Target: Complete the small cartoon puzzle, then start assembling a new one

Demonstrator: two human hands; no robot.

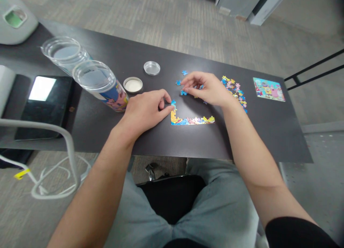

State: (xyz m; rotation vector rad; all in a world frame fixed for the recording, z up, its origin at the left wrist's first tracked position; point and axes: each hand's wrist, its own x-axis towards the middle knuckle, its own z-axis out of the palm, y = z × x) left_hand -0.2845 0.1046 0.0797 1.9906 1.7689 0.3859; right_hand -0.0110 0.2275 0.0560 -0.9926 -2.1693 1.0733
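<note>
Two bare hands, one left and one right, reach over one dark table [268, 133]. On the left hand [147, 108], the fingers curl loosely with a gap between thumb and forefinger; the thumb tip touches the short side of one joined puzzle corner [173, 115]. That corner lies flat between the two forearms and has two sides: a short one running away from the person and a longer one along the near edge.

On the right hand [205, 85], thumb and forefinger come together at one blue piece [184, 93]; whether they pinch it or merely touch it, I cannot tell. Two more blue pieces lie near those fingertips, one just beside the forefinger [178, 83] and one farther off [184, 72]. A few others show partly under the palm, too hidden to count. Past the right wrist spreads one heap of loose pieces [233, 86], too many and too small to number.

One picture card [269, 89] lies at the table's right end. To the left stand two clear-topped cylinders [100, 85], close together, and near them lie one clear lid [152, 68] and one white-centred round lid [133, 85]. One black device [44, 111] lies farther left.
</note>
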